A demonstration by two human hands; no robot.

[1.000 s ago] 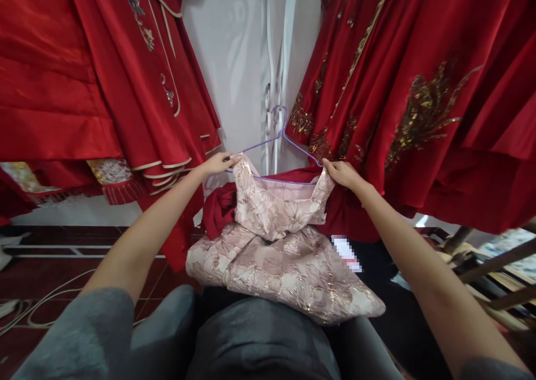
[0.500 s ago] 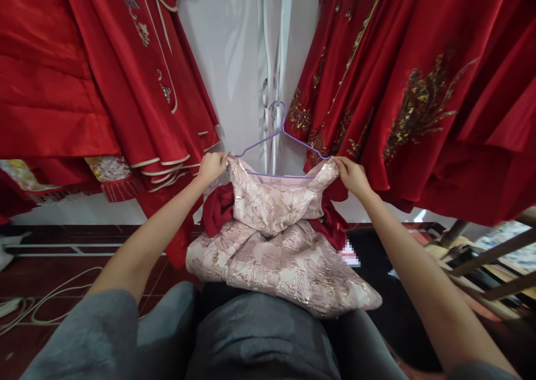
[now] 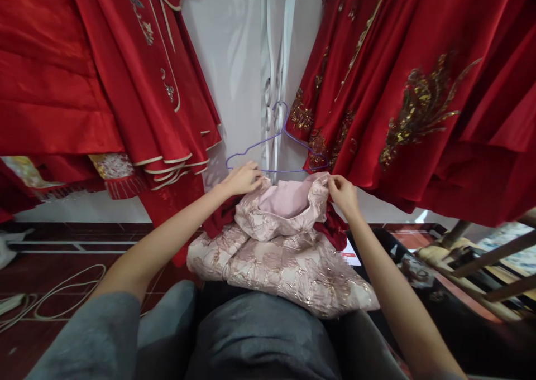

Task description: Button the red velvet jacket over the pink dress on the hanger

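A pale pink brocade dress (image 3: 285, 257) with metallic gold patterning lies bunched across my lap, its neckline open toward me and the pink lining showing. My left hand (image 3: 244, 179) is closed on the left shoulder of the dress, fingers bent over the fabric. At the other shoulder my right hand (image 3: 344, 193) pinches the edge between thumb and fingers. Just beyond the dress is a purple wire hanger (image 3: 256, 145), its whole outline visible above the neckline. Dark red fabric (image 3: 335, 226) shows behind the dress on both sides.
Red embroidered garments hang at left (image 3: 113, 78) and right (image 3: 422, 101), in front of a white wall (image 3: 234, 51). A white cable (image 3: 69, 285) coils on the dark red floor at left. A wooden frame (image 3: 481, 268) stands at right, near a partly pixelated white label (image 3: 352, 257).
The dress shoulders have come off the hanger ends and sit lower. My left hand has moved inward to the right; my right hand has shifted slightly down.
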